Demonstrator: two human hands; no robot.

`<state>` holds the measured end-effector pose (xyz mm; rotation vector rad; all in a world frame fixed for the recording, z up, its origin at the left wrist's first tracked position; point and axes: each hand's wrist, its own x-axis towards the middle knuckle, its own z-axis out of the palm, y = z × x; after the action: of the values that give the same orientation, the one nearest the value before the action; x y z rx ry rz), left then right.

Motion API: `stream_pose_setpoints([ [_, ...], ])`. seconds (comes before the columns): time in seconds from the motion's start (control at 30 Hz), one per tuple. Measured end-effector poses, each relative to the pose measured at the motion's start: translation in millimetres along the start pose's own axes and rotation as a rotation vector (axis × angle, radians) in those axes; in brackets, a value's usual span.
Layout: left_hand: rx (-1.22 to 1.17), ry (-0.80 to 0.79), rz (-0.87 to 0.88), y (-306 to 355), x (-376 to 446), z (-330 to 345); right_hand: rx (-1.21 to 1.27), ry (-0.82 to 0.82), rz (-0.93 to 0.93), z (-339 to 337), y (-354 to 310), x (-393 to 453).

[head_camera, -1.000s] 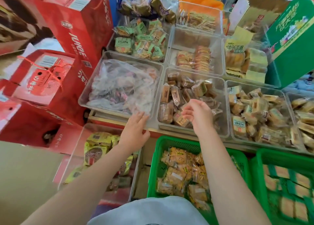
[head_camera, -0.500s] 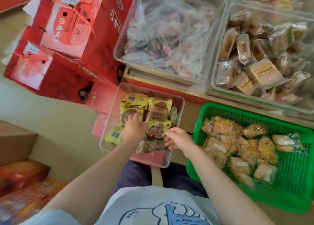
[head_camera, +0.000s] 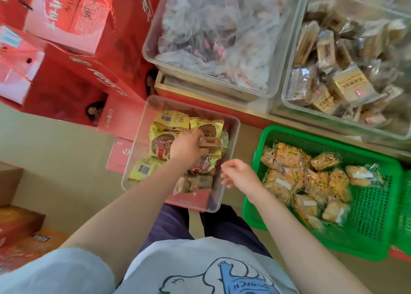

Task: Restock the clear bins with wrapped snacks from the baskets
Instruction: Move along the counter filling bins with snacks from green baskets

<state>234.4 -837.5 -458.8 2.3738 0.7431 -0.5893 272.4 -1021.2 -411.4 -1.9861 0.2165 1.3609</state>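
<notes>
head view, downward, one person standing over floor-level stock.

- left hand point(head_camera: 189, 148): reached into the low clear bin point(head_camera: 133, 160); fingers curled round a brown wrapped snack point(head_camera: 210, 143), lifted just above the yellow packets point(head_camera: 162, 146), probably to sort it out from the rest.
- right hand point(head_camera: 239, 173): hovering over the bin's right rim, holding nothing; fingers loosely curled, apparently ready to take or steady something.
- low clear bin: stands on the floor in front of the person's legs, part filled with yellow wrapped cakes plus a few brown ones near its near end; within easy reach.
- green basket point(head_camera: 378, 216): just right of the low bin, holding pale wrapped snacks point(head_camera: 289, 182) heaped toward its left side; supply source, judged.
- upper clear bin, left point(head_camera: 151, 55): on the raised counter, filled with crumpled clear wrapping and small dark pieces.
- upper clear bin, right point(head_camera: 287, 98): beside it, well filled with tan wrapped snacks.
- red cartons point(head_camera: 73, 55): stacked at left, against the counter.
</notes>
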Motion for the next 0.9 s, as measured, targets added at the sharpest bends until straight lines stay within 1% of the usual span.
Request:
stream_pose_setpoints([
  [0.03, -0.094, -0.002, 0.0, 1, -5, -6, -0.073, 0.063, -0.074, -2, -6, -4],
  [0.1, -0.274, -0.032, 0.002, 7, -19, -24, -0.248, 0.186, -0.283, -8, -19, -14],
  [0.13, -0.331, -0.049, 0.02, 12, -27, -35, -0.34, 0.208, -0.399, -13, -27, -19],
  [0.2, -0.399, -0.071, 0.069, 22, -42, -59, -0.527, 0.176, -0.588, -24, -44, -30],
  [0.23, -0.423, -0.074, 0.092, 29, -47, -72, -0.628, 0.164, -0.65, -31, -53, -35],
  [0.3, -0.456, -0.089, 0.135, 49, -55, -94, -0.774, 0.208, -0.75, -44, -69, -46],
  [0.33, -0.484, -0.098, 0.156, 60, -56, -103, -0.788, 0.245, -0.798, -51, -76, -52],
  [0.4, -0.573, -0.068, 0.191, 91, -58, -119, -0.708, 0.309, -0.858, -67, -86, -64],
  [0.5, -0.746, 0.086, 0.193, 137, -53, -130, -0.391, 0.449, -0.816, -101, -85, -78],
  [0.53, -0.766, 0.14, 0.208, 153, -49, -130, -0.295, 0.511, -0.797, -116, -81, -83],
  [0.57, -0.706, 0.192, 0.244, 167, -42, -128, -0.211, 0.574, -0.785, -132, -76, -87],
  [0.6, -0.578, 0.228, 0.299, 181, -32, -124, -0.134, 0.629, -0.773, -149, -70, -90],
  [0.67, -0.248, 0.235, 0.402, 204, -12, -108, -0.014, 0.728, -0.74, -186, -58, -93],
  [0.73, 0.007, 0.165, 0.392, 220, 4, -86, 0.036, 0.876, -0.681, -224, -52, -94],
  [0.8, 0.254, 0.161, 0.359, 223, 12, -63, 0.067, 1.021, -0.626, -259, -55, -93],
  [0.83, 0.334, 0.185, 0.354, 221, 13, -56, 0.083, 1.074, -0.608, -275, -59, -90],
  [0.9, 0.359, 0.206, 0.347, 219, 13, -52, 0.117, 1.155, -0.586, -302, -71, -79],
])
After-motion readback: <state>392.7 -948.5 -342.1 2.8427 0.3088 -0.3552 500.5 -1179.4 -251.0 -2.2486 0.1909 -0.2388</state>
